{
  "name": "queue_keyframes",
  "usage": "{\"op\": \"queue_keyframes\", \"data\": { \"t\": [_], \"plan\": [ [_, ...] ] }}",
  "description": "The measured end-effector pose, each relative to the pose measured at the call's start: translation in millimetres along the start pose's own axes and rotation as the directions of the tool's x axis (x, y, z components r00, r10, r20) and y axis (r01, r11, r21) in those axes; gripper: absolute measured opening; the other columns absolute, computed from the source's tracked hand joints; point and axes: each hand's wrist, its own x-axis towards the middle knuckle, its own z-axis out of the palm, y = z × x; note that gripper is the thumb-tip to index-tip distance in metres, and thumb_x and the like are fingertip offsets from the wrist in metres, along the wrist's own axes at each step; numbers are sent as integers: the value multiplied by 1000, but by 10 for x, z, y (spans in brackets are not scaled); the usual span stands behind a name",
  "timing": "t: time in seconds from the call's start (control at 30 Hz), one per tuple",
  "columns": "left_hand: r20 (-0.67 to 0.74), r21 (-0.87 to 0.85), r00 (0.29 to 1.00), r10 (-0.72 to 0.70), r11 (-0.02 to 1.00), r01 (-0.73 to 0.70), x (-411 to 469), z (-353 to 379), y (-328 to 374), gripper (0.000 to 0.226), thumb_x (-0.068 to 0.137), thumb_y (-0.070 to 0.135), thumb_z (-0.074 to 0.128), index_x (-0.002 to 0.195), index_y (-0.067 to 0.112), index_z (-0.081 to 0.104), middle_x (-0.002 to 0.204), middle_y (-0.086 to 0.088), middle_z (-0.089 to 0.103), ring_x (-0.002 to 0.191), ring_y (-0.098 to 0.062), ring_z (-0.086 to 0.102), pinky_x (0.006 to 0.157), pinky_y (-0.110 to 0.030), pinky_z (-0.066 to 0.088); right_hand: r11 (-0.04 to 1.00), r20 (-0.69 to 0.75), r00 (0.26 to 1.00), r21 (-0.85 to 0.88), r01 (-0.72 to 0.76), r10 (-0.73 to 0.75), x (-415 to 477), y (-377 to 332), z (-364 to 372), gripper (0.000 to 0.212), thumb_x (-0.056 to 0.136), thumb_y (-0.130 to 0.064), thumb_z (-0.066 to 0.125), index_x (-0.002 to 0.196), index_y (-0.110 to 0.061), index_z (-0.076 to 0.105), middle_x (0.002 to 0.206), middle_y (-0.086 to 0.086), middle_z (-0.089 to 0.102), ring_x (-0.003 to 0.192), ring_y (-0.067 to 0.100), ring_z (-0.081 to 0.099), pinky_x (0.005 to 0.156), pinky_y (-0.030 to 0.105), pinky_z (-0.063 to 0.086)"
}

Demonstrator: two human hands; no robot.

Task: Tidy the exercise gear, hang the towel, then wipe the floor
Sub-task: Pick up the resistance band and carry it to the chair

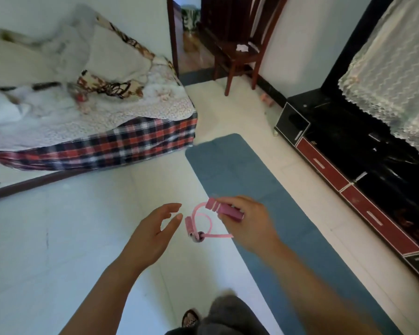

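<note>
While the right hand (249,223) grasped one handle (221,209) of the pink exercise band (218,236), the left hand (150,235) hovered, fingers released, beside the dangling handle (189,224).

Pink exercise band (210,224) held in the air, blue mat (242,170) flat on the floor (70,238).
One pink foam handle (225,210) gripped at a tilt in the right hand (249,223); thin pink tube looping down to a knot, second handle (189,226) dangling upright just beside the left hand (153,235). Mat unrolled, stretching lengthwise across pale tiles.
</note>
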Motion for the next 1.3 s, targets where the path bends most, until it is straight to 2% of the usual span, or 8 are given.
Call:
{"op": "queue_keyframes", "data": {
  "t": [0.27, 0.4, 0.57, 0.73, 0.9, 1.07, 1.2, 1.3],
  "plan": [
    [53, 73, 998, -22, 997, 18, 1211, -229, 47, 42, 91, 46, 41, 129, 31, 48, 134, 12, 51, 119, -8, 49, 100, -28, 40, 997, 1, 997, 18, 71, -71, 1196, 121, 156, 30, 77, -10, 70, 100, -29, 71, 91, -13, 66, 81, 0, 58, 70, 5, 40],
    [100, 87, 994, -38, 996, 30, 2151, -270, 106, 34, 94, 42, 42, 126, 32, 48, 130, 14, 51, 114, -6, 49, 93, -21, 37, 999, -6, 999, -11, 39, -39, 1976, 412, 229, 28, 77, -13, 71, 100, -30, 71, 85, -10, 66, 77, 4, 58, 66, 5, 39],
    [178, 7, 980, -83, 996, 83, 3355, -333, 417, 28, 94, 43, 43, 120, 37, 50, 124, 18, 52, 112, -4, 49, 94, -22, 39, 999, -31, 999, -40, -25, 24, 3049, 698, 48, 25, 76, -12, 70, 94, -30, 71, 75, -22, 56, 74, -8, 53, 65, 6, 37],
    [149, -45, 988, -49, 997, 57, 4435, -484, 731, 23, 94, 40, 46, 115, 39, 54, 111, 31, 52, 102, 14, 48, 80, -9, 37, 998, -51, 998, -34, -47, 45, 4081, 887, -220, 28, 76, -8, 69, 94, -29, 71, 78, -20, 57, 74, -2, 56, 66, 7, 40],
    [159, -55, 987, -32, 998, 41, 5339, -596, 835, 19, 94, 38, 46, 112, 42, 50, 105, 35, 49, 96, 20, 44, 85, -17, 35, 999, -67, 997, -22, -42, 40, 4998, 991, -331, 28, 78, -8, 70, 100, -26, 71, 85, -7, 61, 77, -5, 57, 64, 4, 40],
    [209, -85, 978, -1, 996, 20, 6585, -681, 879, 15, 95, 39, 47, 98, 54, 48, 105, 35, 50, 96, 20, 45, 80, -7, 34, 996, -113, 990, -24, -83, 80, 6150, 1127, -369, 29, 76, -5, 71, 98, -23, 71, 87, -9, 63, 75, 1, 58, 67, 7, 43],
    [276, -172, 961, 18, 985, 31, 7741, -797, 900, 13, 93, 41, 50, 100, 49, 56, 109, 22, 61, 105, 1, 57, 89, -17, 42, 995, -217, 972, -39, -97, 86, 7171, 1190, -350, 27, 75, -3, 72, 94, -22, 72, 88, -11, 65, 80, -7, 58, 70, 3, 42],
    [314, -100, 947, 64, 994, -34, 8460, -1025, 1070, 15, 95, 33, 47, 97, 48, 52, 106, 24, 57, 99, 7, 53, 72, -3, 40, 986, -279, 950, -50, -159, 139, 7806, 1118, -386, 28, 76, -3, 71, 94, -24, 72, 86, -13, 64, 81, -7, 58, 67, 3, 41]
  ]
}}
